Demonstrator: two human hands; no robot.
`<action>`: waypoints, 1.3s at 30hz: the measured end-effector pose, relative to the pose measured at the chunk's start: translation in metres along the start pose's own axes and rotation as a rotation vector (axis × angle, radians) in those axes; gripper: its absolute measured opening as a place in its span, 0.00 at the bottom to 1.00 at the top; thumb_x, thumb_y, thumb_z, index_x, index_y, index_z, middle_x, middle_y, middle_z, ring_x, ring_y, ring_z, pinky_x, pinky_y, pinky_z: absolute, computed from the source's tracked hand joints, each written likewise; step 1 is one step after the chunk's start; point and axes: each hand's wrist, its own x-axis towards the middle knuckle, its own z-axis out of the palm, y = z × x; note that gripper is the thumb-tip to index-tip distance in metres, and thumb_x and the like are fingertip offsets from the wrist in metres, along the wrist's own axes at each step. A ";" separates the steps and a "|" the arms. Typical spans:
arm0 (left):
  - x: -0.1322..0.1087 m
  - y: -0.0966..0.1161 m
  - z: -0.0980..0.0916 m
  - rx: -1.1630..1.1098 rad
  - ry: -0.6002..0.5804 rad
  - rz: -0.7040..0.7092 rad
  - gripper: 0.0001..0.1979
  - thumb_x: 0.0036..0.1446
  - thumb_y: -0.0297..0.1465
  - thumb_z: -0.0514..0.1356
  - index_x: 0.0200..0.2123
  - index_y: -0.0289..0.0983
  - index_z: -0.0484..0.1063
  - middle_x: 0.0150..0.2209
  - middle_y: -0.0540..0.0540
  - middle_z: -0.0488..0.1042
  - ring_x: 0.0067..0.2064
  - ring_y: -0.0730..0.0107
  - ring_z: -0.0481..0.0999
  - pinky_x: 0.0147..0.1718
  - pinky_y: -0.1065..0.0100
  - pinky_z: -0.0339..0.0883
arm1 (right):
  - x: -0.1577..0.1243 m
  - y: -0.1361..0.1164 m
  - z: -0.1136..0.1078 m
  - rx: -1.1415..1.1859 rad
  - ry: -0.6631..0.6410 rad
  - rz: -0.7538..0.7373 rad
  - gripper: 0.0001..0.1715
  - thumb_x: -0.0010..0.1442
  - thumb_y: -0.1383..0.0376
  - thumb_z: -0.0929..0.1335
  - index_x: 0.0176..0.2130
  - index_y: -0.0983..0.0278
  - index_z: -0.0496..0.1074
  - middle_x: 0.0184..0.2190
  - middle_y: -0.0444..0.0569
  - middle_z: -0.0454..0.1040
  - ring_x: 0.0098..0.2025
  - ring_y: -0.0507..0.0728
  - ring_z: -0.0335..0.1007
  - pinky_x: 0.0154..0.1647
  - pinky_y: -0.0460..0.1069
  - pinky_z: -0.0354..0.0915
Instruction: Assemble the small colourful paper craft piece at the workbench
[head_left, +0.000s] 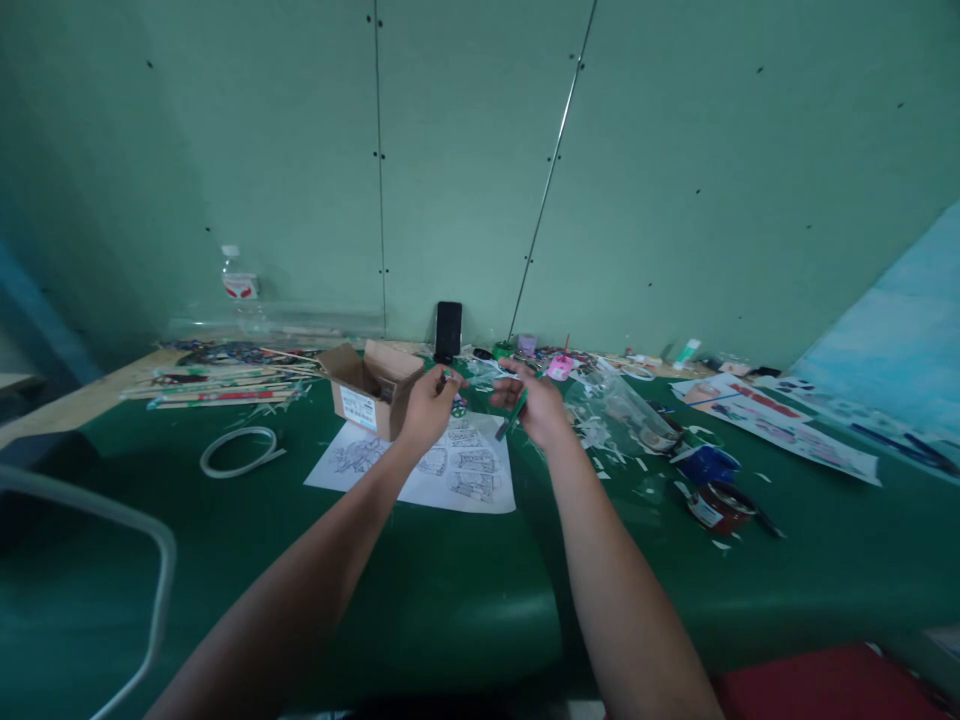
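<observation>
Over the printed sheet, my left hand (429, 408) pinches a small green, purple and white piece (457, 402) between thumb and fingers. My right hand (538, 402), a little to its right, grips a slim green tool (513, 414) that slants down toward the table; its exact kind is too small to make out. The two hands are apart, with fingertips facing each other. Line drawings cover the white sheet (420, 490) beneath them. An open cardboard box (364, 405) stands on the sheet's left corner, beside my left hand.
Left lie a coil of clear tubing (238, 452) and a pile of painted sticks (225, 385). A phone (448, 330) leans on the wall near a plastic bottle (240, 290). Right are paper scraps, a plastic bag (637, 410), a dark red tin (721, 508) and colour-printed sheets (780, 420).
</observation>
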 end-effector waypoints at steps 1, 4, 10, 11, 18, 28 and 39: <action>0.000 0.000 0.000 -0.019 -0.010 -0.013 0.07 0.54 0.32 0.54 0.25 0.37 0.66 0.28 0.49 0.73 0.26 0.73 0.71 0.28 0.71 0.64 | 0.002 0.004 0.002 -0.081 0.027 0.005 0.21 0.63 0.61 0.57 0.33 0.64 0.75 0.18 0.42 0.73 0.24 0.49 0.69 0.33 0.43 0.67; 0.000 -0.002 0.001 -0.022 -0.020 0.001 0.07 0.54 0.32 0.54 0.26 0.37 0.65 0.29 0.48 0.74 0.27 0.73 0.72 0.28 0.70 0.65 | 0.009 0.015 0.007 -0.157 0.045 0.001 0.17 0.59 0.67 0.59 0.41 0.65 0.75 0.32 0.47 0.79 0.38 0.52 0.74 0.45 0.47 0.66; 0.000 -0.004 0.003 -0.035 -0.040 -0.006 0.07 0.55 0.33 0.54 0.26 0.37 0.63 0.30 0.47 0.75 0.27 0.72 0.74 0.28 0.70 0.66 | 0.012 0.021 0.006 -0.469 0.057 -0.315 0.25 0.60 0.68 0.57 0.53 0.61 0.68 0.57 0.49 0.65 0.60 0.56 0.57 0.61 0.57 0.53; 0.000 -0.004 0.003 -0.043 -0.036 -0.002 0.07 0.54 0.33 0.54 0.26 0.37 0.63 0.30 0.47 0.75 0.27 0.72 0.73 0.29 0.70 0.66 | 0.010 0.020 0.007 -0.567 0.052 -0.376 0.26 0.60 0.69 0.56 0.54 0.60 0.67 0.59 0.48 0.61 0.63 0.56 0.52 0.62 0.57 0.51; 0.003 -0.003 0.000 0.039 0.101 0.080 0.08 0.54 0.32 0.53 0.25 0.37 0.67 0.25 0.50 0.72 0.27 0.74 0.70 0.29 0.71 0.63 | -0.007 0.014 0.024 -1.013 -0.003 -0.455 0.32 0.55 0.76 0.57 0.56 0.57 0.65 0.65 0.44 0.49 0.68 0.63 0.31 0.63 0.67 0.37; 0.005 0.004 -0.003 -0.127 0.140 0.089 0.06 0.52 0.31 0.55 0.26 0.37 0.61 0.25 0.50 0.73 0.25 0.74 0.72 0.28 0.71 0.64 | -0.006 0.035 0.037 -0.969 -0.288 -0.101 0.33 0.54 0.68 0.65 0.59 0.59 0.61 0.65 0.54 0.50 0.65 0.71 0.42 0.60 0.67 0.46; 0.005 0.012 -0.007 -0.133 0.237 0.130 0.08 0.54 0.31 0.54 0.24 0.38 0.60 0.21 0.52 0.67 0.24 0.77 0.67 0.26 0.71 0.62 | 0.001 -0.005 0.009 -0.648 -0.440 0.080 0.25 0.51 0.56 0.70 0.47 0.65 0.73 0.40 0.56 0.76 0.40 0.64 0.71 0.41 0.58 0.64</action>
